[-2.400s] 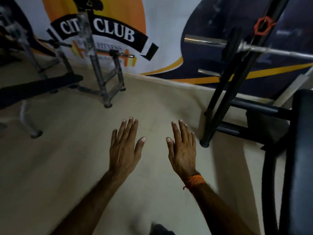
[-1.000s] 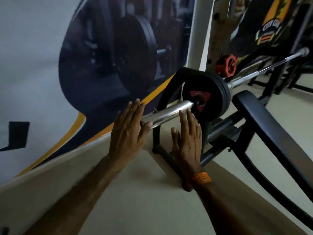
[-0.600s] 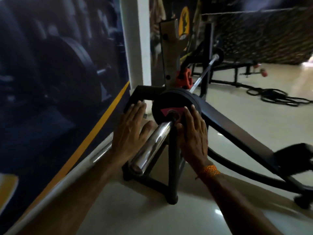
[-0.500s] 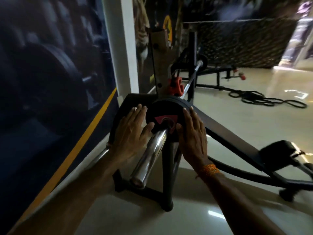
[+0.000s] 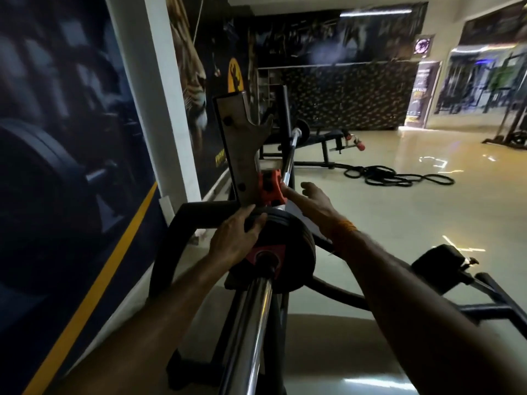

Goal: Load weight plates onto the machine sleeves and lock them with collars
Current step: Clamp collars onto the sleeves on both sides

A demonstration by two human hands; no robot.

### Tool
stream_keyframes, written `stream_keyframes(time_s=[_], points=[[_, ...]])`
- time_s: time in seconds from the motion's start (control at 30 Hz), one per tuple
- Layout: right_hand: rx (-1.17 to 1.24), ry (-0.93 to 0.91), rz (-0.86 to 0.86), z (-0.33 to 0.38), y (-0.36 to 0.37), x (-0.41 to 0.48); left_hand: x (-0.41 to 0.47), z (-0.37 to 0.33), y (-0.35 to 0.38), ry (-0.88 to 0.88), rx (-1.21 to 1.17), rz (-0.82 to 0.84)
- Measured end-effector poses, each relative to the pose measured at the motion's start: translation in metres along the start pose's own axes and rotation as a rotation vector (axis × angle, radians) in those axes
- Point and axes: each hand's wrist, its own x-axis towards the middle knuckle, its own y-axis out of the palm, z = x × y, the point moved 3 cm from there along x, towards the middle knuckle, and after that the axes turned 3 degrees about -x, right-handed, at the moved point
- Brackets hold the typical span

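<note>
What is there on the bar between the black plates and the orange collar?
In the head view, nothing is threaded there: only a short bare stretch of bar separates the plates from the collar.

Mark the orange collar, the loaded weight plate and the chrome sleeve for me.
orange collar (image 5: 271, 189), head view, on its ribbed body.
weight plate (image 5: 296, 246), head view, on its black face.
chrome sleeve (image 5: 251, 323), head view, on the bare shaft.

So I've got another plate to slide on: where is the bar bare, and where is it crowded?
Bare: the chrome sleeve from the plates toward the camera. Crowded: beyond the plates, where the orange collar, the upright and both hands, left and right, meet.
</note>
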Motion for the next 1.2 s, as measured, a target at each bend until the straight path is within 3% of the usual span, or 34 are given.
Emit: stream_keyframes(time_s=[0.13, 0.27, 0.53, 0.7, 0.83, 0.97, 1.1, 1.2], points=[[0.250, 0.149, 0.173, -0.005, 0.006, 0.046, 0.000, 0.008, 0.006, 0.017, -0.050, -0.047], [0.336, 0.132, 0.316, 0.000, 0.015, 0.064, -0.002, 0.007, 0.005, 0.026, -0.088, -0.095], [0.419, 0.147, 0.078, 0.006, 0.004, 0.067, -0.007, 0.002, 0.005, 0.029, -0.122, -0.076], [0.471, -0.005, 0.000, 0.012, -0.018, 0.013, -0.010, -0.001, -0.005, 0.033, -0.133, -0.088], [0.493, -0.080, 0.024, 0.011, -0.010, -0.056, -0.026, -0.028, -0.027, 0.053, -0.410, -0.197], [0.501, -0.112, -0.025, 0.021, 0.007, -0.128, -0.064, -0.047, -0.038, -0.014, -0.734, 0.015], [0.508, -0.155, -0.086, 0.031, 0.028, -0.201, -0.113, -0.041, -0.052, -0.064, -0.888, 0.041], [0.549, -0.167, -0.039, 0.027, 0.038, -0.252, -0.152, -0.022, -0.066, -0.101, -0.922, 0.107]])
